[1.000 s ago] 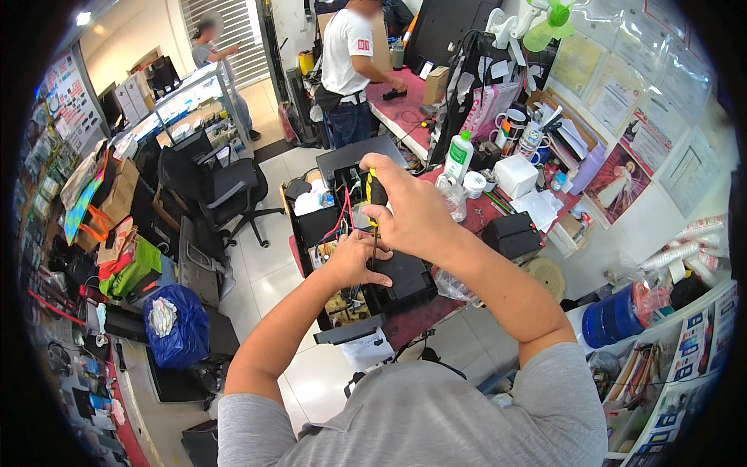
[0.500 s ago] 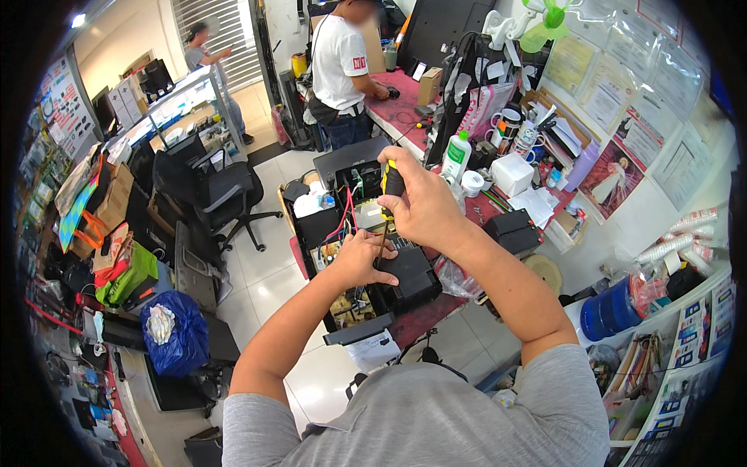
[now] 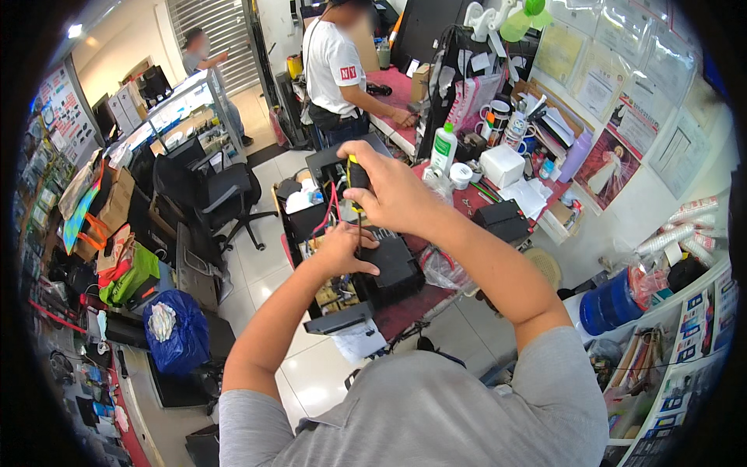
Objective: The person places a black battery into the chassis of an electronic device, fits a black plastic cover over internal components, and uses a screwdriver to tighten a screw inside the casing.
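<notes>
My right hand (image 3: 393, 194) grips a yellow-and-black screwdriver (image 3: 356, 179), its shaft pointing down into an opened black electronic unit (image 3: 338, 317) on the red bench. Beside the shaft, my left hand (image 3: 342, 253) rests with thumb and fingers apart, the thumb on a black rectangular block (image 3: 397, 268). Red wires (image 3: 332, 198) and circuit boards show in the unit to the left of the screwdriver. The tip of the screwdriver is too small to make out.
The red bench (image 3: 436, 292) holds a white-green bottle (image 3: 443, 148), white box (image 3: 502, 170), mugs and black block (image 3: 500, 222). A co-worker (image 3: 334, 78) bends at the far bench; another person stands back left. An office chair (image 3: 191, 187) and blue bag (image 3: 175, 335) are left.
The view has shifted slightly. My right hand and screwdriver appear a little farther left, still above my left hand. The co-worker's arm now reaches farther right along the far bench.
</notes>
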Demonstrator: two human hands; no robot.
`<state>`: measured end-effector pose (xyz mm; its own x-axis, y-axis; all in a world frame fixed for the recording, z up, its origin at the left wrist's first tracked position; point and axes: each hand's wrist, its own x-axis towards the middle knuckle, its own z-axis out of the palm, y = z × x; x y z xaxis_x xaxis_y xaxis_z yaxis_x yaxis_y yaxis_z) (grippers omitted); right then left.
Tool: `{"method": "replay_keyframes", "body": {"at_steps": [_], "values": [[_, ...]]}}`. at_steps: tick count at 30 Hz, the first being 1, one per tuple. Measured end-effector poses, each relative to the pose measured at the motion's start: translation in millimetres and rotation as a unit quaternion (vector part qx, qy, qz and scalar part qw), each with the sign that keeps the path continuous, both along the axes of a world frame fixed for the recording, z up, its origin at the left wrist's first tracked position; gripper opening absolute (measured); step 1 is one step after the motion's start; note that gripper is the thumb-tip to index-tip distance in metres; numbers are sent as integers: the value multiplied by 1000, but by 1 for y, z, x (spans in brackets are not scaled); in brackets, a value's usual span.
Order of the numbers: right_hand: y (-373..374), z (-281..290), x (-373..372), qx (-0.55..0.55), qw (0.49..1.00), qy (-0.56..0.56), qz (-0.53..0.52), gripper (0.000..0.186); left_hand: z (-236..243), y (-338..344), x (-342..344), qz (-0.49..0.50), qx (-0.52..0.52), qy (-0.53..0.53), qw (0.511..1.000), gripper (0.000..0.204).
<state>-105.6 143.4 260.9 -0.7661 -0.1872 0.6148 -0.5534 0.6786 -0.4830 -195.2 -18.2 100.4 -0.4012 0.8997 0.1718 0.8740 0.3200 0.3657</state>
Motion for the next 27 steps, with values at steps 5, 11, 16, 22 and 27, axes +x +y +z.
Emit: {"method": "replay_keyframes", "body": {"at_steps": [5, 11, 16, 22, 27], "values": [[62, 41, 25, -74, 996, 49, 5, 52, 3, 2, 3, 27, -59, 11, 998, 69], [196, 47, 58, -99, 980, 127, -119, 50, 36, 22, 39, 73, -147, 39, 986, 73], [287, -21, 33, -84, 976, 66, -191, 49, 47, 43, 55, 106, -183, 14, 977, 76], [346, -75, 19, -89, 967, 14, -240, 49, 49, 62, 81, 167, -221, 11, 961, 83], [367, -101, 8, -133, 965, -5, -226, 46, 47, 73, 127, 201, -251, 1, 947, 95]]}}
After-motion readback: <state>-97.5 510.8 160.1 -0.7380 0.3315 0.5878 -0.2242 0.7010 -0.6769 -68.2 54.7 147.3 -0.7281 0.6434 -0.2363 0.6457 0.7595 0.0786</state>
